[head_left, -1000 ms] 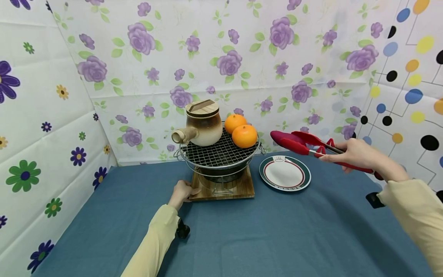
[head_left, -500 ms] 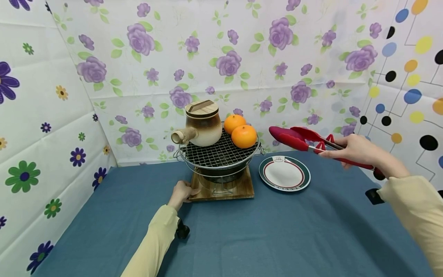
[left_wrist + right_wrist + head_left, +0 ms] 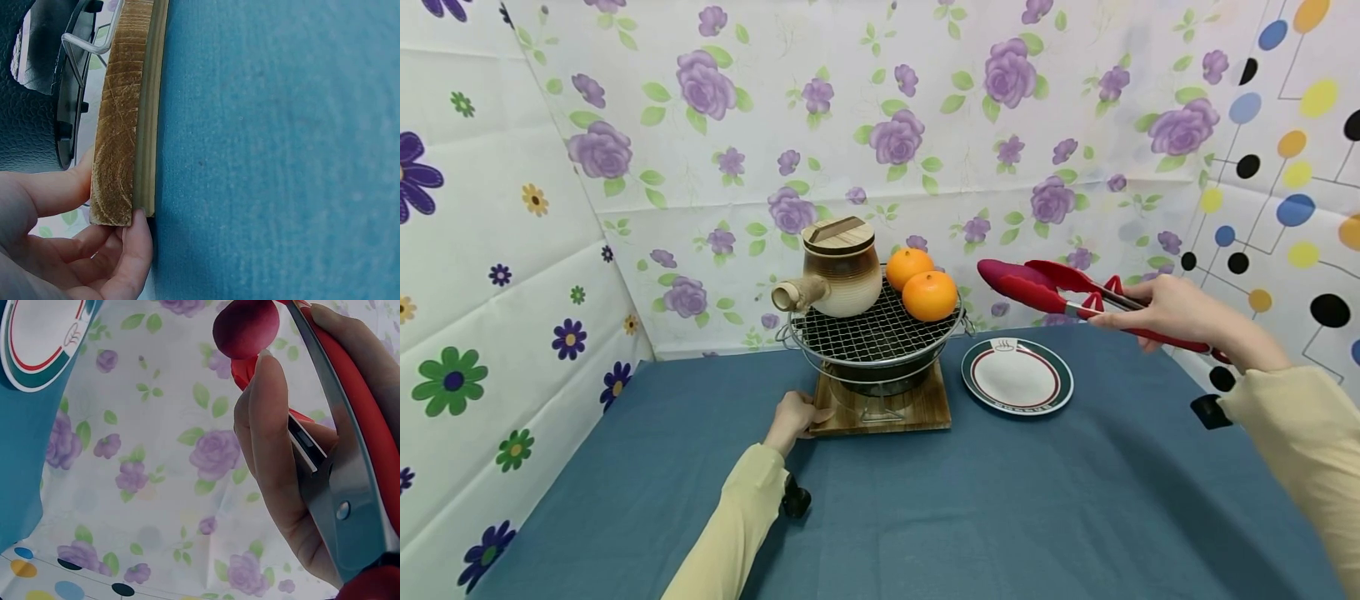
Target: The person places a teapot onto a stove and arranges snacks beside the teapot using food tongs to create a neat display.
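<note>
My right hand [image 3: 1157,310] grips red tongs [image 3: 1045,292] in the air, their tips apart and pointing left, a short way right of the front orange [image 3: 929,296]. In the right wrist view the tongs [image 3: 350,444] fill the right side under my fingers. A second orange [image 3: 908,265] sits behind the first on a round wire grill [image 3: 865,337]. A brown clay pot [image 3: 838,268] with a wooden lid stands on the grill's left. My left hand [image 3: 792,419] holds the front left corner of the wooden board [image 3: 917,412] under the grill; its fingers pinch the board's edge [image 3: 122,156].
A white plate [image 3: 1017,375] with a dark green and red rim lies on the blue tablecloth [image 3: 970,517] right of the grill, below the tongs. Flowered sheets wall in the back and left, a dotted sheet the right.
My right hand has lifted the tongs a little and carried them slightly left, toward the oranges. The left hand, grill and plate have stayed put.
</note>
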{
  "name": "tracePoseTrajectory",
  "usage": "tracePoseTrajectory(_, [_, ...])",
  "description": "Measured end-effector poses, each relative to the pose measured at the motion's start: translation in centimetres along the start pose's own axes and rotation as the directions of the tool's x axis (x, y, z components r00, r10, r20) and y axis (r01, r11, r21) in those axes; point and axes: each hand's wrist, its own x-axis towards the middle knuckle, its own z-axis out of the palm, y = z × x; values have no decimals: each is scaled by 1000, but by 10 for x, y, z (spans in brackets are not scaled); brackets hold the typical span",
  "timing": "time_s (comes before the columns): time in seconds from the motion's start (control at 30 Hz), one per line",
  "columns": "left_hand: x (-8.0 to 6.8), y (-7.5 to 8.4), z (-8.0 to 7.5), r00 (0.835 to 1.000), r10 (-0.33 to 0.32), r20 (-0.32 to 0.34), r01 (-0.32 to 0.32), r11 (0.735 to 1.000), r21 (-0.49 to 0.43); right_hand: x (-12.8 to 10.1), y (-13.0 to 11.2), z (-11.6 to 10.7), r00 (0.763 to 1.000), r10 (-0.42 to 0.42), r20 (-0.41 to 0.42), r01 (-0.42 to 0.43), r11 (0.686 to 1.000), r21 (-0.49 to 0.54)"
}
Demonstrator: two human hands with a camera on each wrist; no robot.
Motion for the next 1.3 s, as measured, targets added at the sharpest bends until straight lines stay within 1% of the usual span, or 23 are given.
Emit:
tracePoseTrajectory(0.23, [0,-1,-1,1000,5,1,-5,1000,-9,3,-7,-6,1000,8,1,-8,1000,12])
tracePoseTrajectory(0.5, [-2,-1,-1,1000,6,4,-5,1000,-9,4,-14,-9,1000,-4,-21,4,999,32])
tracePoseTrajectory(0.73, [-2,0,-2,1000,-19,3,19,1000,3,4,-22,-13,999,-26,-32,27,998,51])
tracePoseTrajectory(0.83, [-3,1,-2,1000,-25,7,25,1000,-1,4,-26,-16,999,-9,-40,11,999,47])
tracePoseTrajectory(1.03, [-2,1,-1,1000,-18,5,18,1000,-11,6,-33,-19,999,-11,-49,14,998,63])
tracePoseTrajectory(1.3, [0,-1,-1,1000,3,7,-3,1000,-3,9,-43,-18,999,-29,-33,32,997,68])
